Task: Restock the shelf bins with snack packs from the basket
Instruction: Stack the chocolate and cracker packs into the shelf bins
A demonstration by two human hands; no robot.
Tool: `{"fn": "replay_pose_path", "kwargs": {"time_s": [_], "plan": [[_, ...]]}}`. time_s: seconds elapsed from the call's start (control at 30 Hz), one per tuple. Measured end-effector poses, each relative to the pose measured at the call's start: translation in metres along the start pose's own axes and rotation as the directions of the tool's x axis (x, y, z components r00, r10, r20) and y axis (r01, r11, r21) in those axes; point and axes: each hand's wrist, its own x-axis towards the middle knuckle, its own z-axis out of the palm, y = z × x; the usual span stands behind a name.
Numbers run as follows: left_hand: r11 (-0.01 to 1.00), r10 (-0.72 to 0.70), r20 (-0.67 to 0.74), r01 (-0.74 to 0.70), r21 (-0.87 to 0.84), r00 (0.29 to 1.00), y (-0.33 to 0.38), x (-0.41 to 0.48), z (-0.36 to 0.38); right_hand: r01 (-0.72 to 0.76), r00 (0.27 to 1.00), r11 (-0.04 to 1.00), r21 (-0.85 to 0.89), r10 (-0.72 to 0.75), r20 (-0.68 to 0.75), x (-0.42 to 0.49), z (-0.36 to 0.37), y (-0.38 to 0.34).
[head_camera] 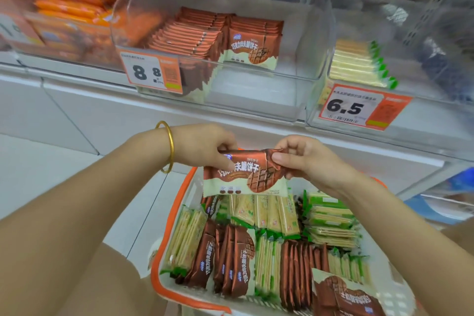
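- Head view: the left hand [202, 147] and right hand [307, 161] are each pinching a top corner of a brown wafer pack [246, 177], holding it just above the basket [155, 287].
- Matching packs [252, 46] are standing in the middle bin [256, 95]; to my eye, this one is best going in upright, face forward, in front of them.

Both forearms are bare as far as they show. On the left wrist, just behind the left hand [202, 146], sits a plain gold bangle [168, 147]: a smooth, thin, shiny round band that hangs loose on the arm. The right hand [302, 159] and its wrist are bare. The thumbnail there is short and plain.
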Motion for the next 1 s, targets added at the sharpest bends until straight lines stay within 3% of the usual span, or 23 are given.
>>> {"fn": "replay_pose_path", "kwargs": {"time_s": [0.1,0.2,0.27,0.33,0.4,0.43,0.5,0.57,0.63,0.87,1.0], "plan": [[0.993,0.055,-0.097,-0.064,-0.101,0.994,0.001,-0.01,-0.018,0.061,0.997,0.982,-0.179,-0.05,0.063,-0.004,0.004,-0.039],[0.948,0.083,-0.315,-0.173,-0.268,0.945,0.003,-0.019,-0.04,0.162,0.987,0.842,-0.515,-0.148,0.068,0.0,0.011,-0.095],[0.887,0.023,-0.573,-0.281,-0.365,0.819,0.001,-0.02,-0.054,0.21,0.969,0.742,-0.636,-0.245,0.034,0.008,0.009,-0.136],[0.842,-0.093,-0.795,-0.378,-0.384,0.6,-0.005,-0.014,-0.068,0.211,0.937,0.699,-0.683,-0.345,-0.063,0.025,-0.002,-0.171],[0.941,-0.07,-0.901,-0.271,-0.202,0.429,-0.013,-0.006,-0.078,0.162,0.891,0.641,-0.75,-0.421,-0.168,0.055,-0.015,-0.195],[0.986,-0.004,-0.906,-0.152,-0.075,0.423,-0.016,-0.002,-0.081,0.108,0.878,0.608,-0.787,-0.429,-0.211,0.074,-0.021,-0.2],[0.986,0.101,-0.828,0.056,0.158,0.552,-0.019,0.008,-0.078,-0.035,0.886,0.516,-0.856,-0.379,-0.265,0.115,-0.029,-0.198],[0.961,0.053,-0.697,0.152,0.229,0.715,-0.014,0.017,-0.07,-0.137,0.912,0.416,-0.899,-0.301,-0.278,0.153,-0.036,-0.183],[0.941,-0.026,-0.6,0.222,0.254,0.799,-0.013,0.027,-0.062,-0.199,0.921,0.365,-0.91,-0.249,-0.301,0.178,-0.039,-0.164],[0.931,-0.028,-0.616,0.245,0.271,0.787,-0.013,0.029,-0.057,-0.224,0.88,0.221,-0.949,-0.374,-0.294,0.21,-0.035,-0.134],[0.926,-0.01,-0.641,0.25,0.284,0.768,-0.014,0.027,-0.056,-0.258,0.834,0.041,-0.965,-0.494,-0.244,0.214,-0.029,-0.13]]}}
